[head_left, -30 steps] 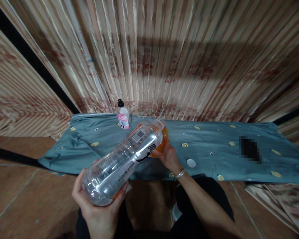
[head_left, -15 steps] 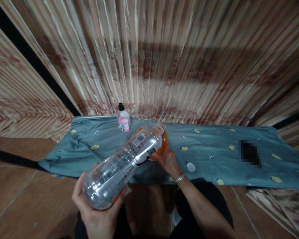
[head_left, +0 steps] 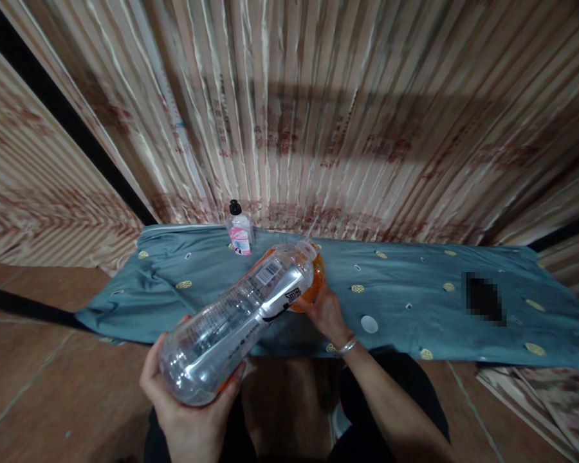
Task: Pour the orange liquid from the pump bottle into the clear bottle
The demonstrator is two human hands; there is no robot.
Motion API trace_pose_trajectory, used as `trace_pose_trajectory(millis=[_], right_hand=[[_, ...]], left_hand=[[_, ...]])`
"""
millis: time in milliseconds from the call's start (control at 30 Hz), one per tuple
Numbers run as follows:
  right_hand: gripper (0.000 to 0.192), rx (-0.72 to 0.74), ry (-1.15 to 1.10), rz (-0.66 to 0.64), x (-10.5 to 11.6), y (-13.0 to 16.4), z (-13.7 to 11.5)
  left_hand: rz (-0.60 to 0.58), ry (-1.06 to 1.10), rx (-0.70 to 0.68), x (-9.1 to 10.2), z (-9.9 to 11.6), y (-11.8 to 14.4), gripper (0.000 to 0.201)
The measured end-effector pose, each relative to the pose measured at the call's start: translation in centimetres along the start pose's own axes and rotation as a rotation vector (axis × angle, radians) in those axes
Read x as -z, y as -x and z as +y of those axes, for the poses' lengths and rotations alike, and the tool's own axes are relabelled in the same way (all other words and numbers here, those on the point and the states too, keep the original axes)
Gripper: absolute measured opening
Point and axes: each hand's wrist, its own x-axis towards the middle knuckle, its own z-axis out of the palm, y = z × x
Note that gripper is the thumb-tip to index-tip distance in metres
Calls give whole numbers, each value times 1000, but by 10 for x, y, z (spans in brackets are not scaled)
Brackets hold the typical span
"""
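The left hand grips the base of a clear plastic bottle, tilted neck-down toward an orange container on the teal cloth. The right hand cups that container, though its shape is mostly hidden. Nothing has visibly shifted in half a second.

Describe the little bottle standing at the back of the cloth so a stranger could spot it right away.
Find the teal cloth spread before the striped curtain. Near its back left edge stands a small clear bottle, upright and apart from both hands. Its black cap and pink label distinguish it from the large tilted bottle nearer the camera.
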Motion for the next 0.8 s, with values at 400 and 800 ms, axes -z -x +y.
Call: trace_pose_trajectory(millis=[400,800], right_hand=[[76,28,37,36,-3,2,4],[78,42,35,56,-5,1,8]], left_hand=[[2,9,11,1,-1,0,109],[20,88,131,-1,7,2,104]])
